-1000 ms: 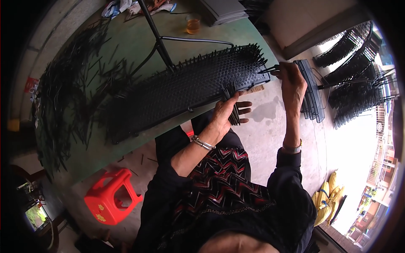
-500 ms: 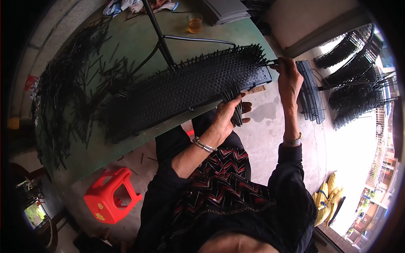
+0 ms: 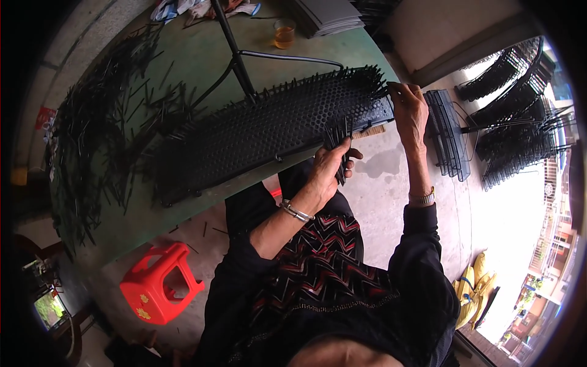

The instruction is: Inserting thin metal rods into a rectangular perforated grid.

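Note:
A long black panel full of round holes (image 3: 244,134) lies slanted along the near edge of the green table. Short black strips stand up from its far edge and crowd its right end. My left hand (image 3: 325,168), below the panel's near edge, is closed around a bundle of thin black strips (image 3: 337,136) pointing up over the panel. My right hand (image 3: 411,113) is at the panel's right end, thumb and fingers pinched on a black strip among those standing there; the fingertips partly hide it.
Loose black strips (image 3: 92,122) are heaped on the table's left. A black metal frame (image 3: 239,70) rises behind the panel. A glass of amber liquid (image 3: 284,35) stands by stacked grey sheets (image 3: 327,15). A red stool (image 3: 160,287) is lower left; finished-looking bristled panels (image 3: 513,134) stand right.
My right hand has shifted slightly left and up, its fingertips now against the strips at the panel's right end. My left hand's fingers have curled in more around the bundle.

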Demonstrator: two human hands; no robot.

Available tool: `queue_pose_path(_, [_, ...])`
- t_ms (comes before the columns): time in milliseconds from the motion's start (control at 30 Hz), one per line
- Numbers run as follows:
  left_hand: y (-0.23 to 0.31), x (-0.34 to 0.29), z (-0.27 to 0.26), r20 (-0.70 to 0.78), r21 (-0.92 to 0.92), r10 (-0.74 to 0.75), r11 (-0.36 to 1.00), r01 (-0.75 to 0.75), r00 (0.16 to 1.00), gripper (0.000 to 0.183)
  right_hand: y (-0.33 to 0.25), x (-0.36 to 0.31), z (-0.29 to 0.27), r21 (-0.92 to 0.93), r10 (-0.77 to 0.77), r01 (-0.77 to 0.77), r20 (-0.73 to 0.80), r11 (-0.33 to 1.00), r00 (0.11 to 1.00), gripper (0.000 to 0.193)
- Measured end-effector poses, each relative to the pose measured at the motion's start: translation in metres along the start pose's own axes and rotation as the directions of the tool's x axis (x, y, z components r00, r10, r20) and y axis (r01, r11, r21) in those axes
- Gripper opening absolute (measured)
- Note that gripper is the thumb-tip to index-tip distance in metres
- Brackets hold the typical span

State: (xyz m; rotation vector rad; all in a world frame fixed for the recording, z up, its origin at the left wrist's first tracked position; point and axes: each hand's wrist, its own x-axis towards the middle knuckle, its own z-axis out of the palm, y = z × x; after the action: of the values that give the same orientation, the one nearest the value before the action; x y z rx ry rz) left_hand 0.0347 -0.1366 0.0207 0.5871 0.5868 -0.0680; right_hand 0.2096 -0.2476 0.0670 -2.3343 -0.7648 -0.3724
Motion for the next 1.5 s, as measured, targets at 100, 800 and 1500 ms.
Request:
queue_pose_path(100, [0.004,-0.002,0.004,0.004,0.001,0.014,1.0,-0.014,1.0,0.015,-0.001,-0.001,0.005,-0.132,-0.023,0.014,-0.067,0.991,0.997,0.017])
queue_pose_path(800, [0.01,-0.017,0.012,0.015,0.182,-0.034,0.983,0.03,0.999,0.018,-0.028,-0.041,-0.017,0.502,0.102,-0.476,0.603,0.722,0.791,0.024])
queue_pose_path(1500, [0.0,-0.001,0.007,-0.03,0.011,-0.032,0.999,0.033,0.999,0.026,0.003,-0.009,-0.037,0.251,0.183,-0.153,-0.102,0.956,0.978,0.016])
